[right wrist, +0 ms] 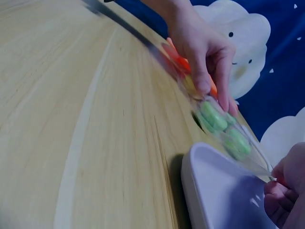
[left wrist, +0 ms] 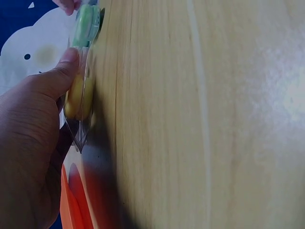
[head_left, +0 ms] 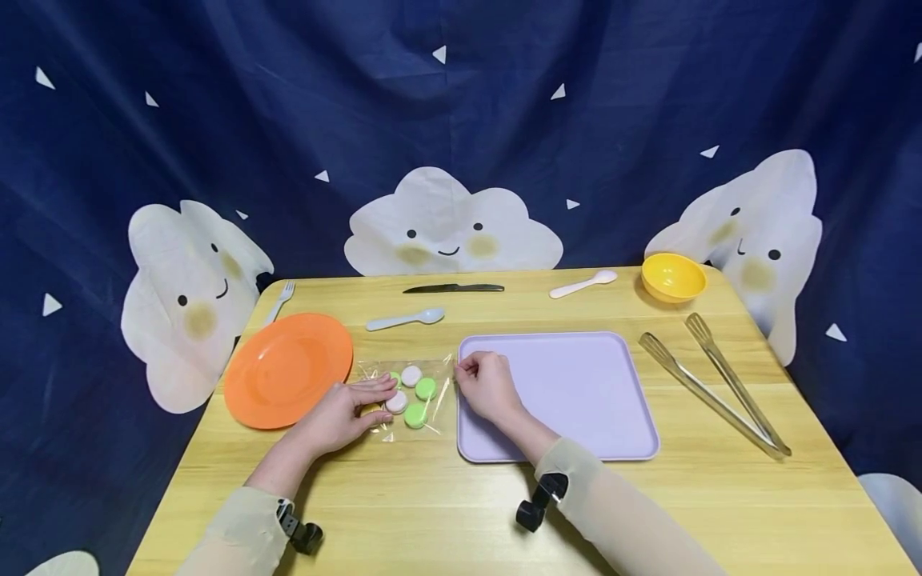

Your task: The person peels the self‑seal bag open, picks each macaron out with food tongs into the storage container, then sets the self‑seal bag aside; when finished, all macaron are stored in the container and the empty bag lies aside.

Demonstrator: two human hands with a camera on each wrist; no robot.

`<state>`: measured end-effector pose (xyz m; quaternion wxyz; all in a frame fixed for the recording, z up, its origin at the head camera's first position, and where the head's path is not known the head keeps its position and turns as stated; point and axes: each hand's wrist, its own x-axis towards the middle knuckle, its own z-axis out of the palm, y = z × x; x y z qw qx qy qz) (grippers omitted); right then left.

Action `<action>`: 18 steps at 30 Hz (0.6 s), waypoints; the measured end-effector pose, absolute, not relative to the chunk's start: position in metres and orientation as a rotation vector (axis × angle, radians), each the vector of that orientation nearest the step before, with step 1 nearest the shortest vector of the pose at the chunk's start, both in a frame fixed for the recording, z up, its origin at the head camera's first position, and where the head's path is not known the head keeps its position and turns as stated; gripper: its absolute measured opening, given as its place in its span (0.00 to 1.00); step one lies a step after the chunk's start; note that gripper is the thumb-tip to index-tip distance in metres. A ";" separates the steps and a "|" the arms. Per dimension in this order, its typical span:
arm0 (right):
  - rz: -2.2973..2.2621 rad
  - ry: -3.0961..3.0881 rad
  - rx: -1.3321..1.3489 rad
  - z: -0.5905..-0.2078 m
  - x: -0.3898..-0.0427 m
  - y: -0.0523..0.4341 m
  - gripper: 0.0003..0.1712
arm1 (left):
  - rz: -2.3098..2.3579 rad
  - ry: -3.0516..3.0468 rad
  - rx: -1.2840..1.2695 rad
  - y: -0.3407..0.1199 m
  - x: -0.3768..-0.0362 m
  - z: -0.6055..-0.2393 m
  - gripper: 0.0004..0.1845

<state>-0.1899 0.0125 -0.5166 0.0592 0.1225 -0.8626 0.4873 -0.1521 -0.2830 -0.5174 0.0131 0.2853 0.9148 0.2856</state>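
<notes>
Wooden surface (head_left: 446, 512): clear candy bag (head_left: 407, 393) lies between orange plate (head_left: 286, 369) and lilac tray (head_left: 576, 392). Left hand (head_left: 346, 412) presses it with flat fingers; right hand (head_left: 486, 384) pinches its edge.

Beige long sleeves, black camera mount clipped at each wrist, hands bare

Orange plate (head_left: 286, 369), lilac tray (head_left: 576, 384)
</notes>
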 end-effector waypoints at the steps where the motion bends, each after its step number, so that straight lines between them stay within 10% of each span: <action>1: 1.476 -2.619 0.386 -0.517 -0.190 0.015 0.06 | 0.889 2.851 0.882 -0.283 -0.152 -0.517 0.25; 5: 1.447 -2.643 0.490 -0.517 -0.191 0.022 0.03 | 0.889 2.849 0.868 -0.282 -0.150 -0.514 0.25; 18: 0.686 -2.794 1.239 -0.501 -0.184 0.040 0.39 | 0.801 2.859 0.880 -0.285 -0.148 -0.506 0.29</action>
